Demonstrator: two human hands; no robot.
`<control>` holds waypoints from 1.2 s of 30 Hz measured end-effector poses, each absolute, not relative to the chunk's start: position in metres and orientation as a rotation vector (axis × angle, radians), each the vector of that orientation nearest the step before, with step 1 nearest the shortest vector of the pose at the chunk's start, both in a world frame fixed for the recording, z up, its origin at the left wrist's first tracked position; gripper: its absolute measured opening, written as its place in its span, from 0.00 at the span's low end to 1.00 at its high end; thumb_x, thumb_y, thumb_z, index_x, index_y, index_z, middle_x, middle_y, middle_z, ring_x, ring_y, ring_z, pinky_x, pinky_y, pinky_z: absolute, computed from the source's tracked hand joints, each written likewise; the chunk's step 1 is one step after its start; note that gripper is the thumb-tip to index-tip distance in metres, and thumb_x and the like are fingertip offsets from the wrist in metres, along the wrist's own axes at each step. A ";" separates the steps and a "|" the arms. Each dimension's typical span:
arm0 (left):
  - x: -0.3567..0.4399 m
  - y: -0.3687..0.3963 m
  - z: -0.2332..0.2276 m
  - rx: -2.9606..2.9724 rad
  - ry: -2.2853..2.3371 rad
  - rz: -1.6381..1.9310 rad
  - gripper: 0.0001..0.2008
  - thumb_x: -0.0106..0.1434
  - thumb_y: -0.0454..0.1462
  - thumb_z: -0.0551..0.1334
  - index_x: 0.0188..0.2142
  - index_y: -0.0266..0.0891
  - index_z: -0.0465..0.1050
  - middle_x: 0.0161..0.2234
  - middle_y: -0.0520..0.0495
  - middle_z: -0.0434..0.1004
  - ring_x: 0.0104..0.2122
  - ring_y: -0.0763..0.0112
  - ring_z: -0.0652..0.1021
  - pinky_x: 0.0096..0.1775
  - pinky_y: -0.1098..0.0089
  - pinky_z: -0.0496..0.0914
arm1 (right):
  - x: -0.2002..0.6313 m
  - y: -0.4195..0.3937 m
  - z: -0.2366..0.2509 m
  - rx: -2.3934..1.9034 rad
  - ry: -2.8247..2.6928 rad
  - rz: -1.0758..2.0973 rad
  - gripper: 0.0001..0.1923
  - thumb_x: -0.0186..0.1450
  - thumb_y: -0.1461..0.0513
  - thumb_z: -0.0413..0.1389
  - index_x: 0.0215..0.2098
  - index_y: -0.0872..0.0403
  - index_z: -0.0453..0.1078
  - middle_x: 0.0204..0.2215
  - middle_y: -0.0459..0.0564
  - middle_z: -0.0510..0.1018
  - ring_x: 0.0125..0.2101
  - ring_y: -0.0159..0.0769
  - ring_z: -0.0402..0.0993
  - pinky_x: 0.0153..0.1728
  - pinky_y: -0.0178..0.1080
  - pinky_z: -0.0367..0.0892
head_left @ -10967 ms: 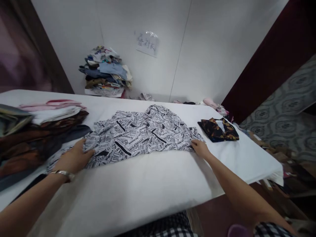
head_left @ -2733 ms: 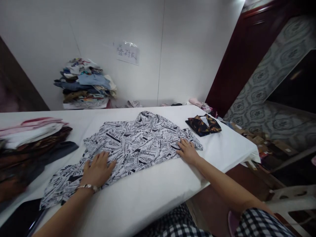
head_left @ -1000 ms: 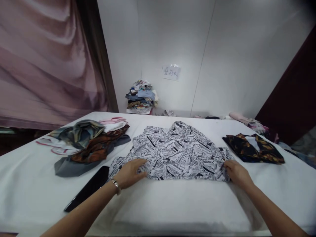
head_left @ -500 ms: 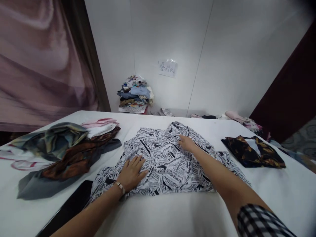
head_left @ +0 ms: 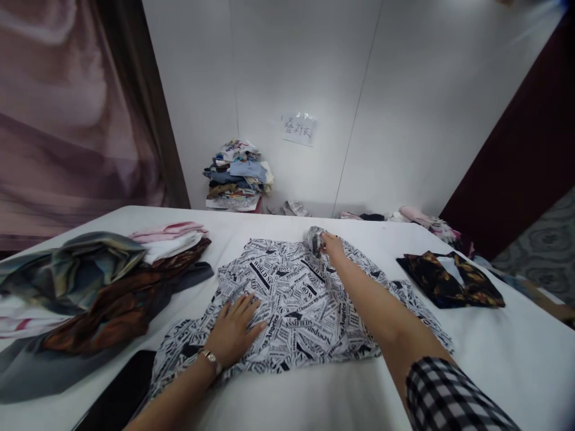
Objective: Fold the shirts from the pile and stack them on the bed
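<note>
A black-and-white newspaper-print shirt (head_left: 296,311) lies spread across the white table in front of me. My left hand (head_left: 233,329) rests flat on its left part, fingers spread, a bracelet at the wrist. At the shirt's far edge my right hand (head_left: 331,246) is closed on a bunched, slightly lifted piece of the same cloth, probably around the collar. The right forearm crosses over the right side of the shirt and hides some of it.
Rumpled clothes (head_left: 103,287) lie heaped on the left, near a flat black object (head_left: 121,389). A folded dark floral shirt (head_left: 449,278) sits on the right. Behind the table (head_left: 489,359) rises a clothes stack (head_left: 238,176); a paper sign (head_left: 299,129) hangs on the wall.
My right hand has gripped the shirt's far edge and bunched it up a little. My left hand stays flat on the cloth. The view has shifted slightly.
</note>
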State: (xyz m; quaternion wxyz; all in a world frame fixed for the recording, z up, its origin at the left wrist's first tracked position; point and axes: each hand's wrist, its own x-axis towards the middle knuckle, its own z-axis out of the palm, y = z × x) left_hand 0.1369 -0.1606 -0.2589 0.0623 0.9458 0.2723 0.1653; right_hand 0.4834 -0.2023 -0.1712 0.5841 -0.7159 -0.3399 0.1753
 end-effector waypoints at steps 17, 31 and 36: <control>0.238 -0.257 -0.188 1.317 0.661 0.462 0.21 0.54 0.46 0.63 0.45 0.38 0.72 0.48 0.41 0.77 0.48 0.58 0.76 0.50 0.59 0.69 | 0.325 -0.394 -0.199 -1.127 -0.522 0.951 0.16 0.52 0.54 0.66 0.36 0.51 0.74 0.32 0.45 0.77 0.35 0.34 0.72 0.40 0.39 0.68; 0.250 -0.285 -0.138 2.237 0.382 0.371 0.21 0.66 0.49 0.52 0.52 0.47 0.73 0.37 0.48 0.81 0.29 0.68 0.77 0.34 0.66 0.70 | 0.363 -0.448 -0.167 -1.032 -0.364 1.041 0.27 0.52 0.61 0.65 0.50 0.48 0.69 0.42 0.49 0.80 0.32 0.41 0.79 0.31 0.40 0.71; 0.283 -0.184 -0.165 2.724 0.805 0.310 0.23 0.66 0.42 0.53 0.59 0.41 0.64 0.55 0.43 0.72 0.51 0.63 0.74 0.50 0.65 0.67 | 0.384 -0.461 -0.134 -1.026 -0.402 0.999 0.32 0.53 0.63 0.64 0.56 0.48 0.65 0.49 0.54 0.77 0.31 0.40 0.79 0.24 0.35 0.69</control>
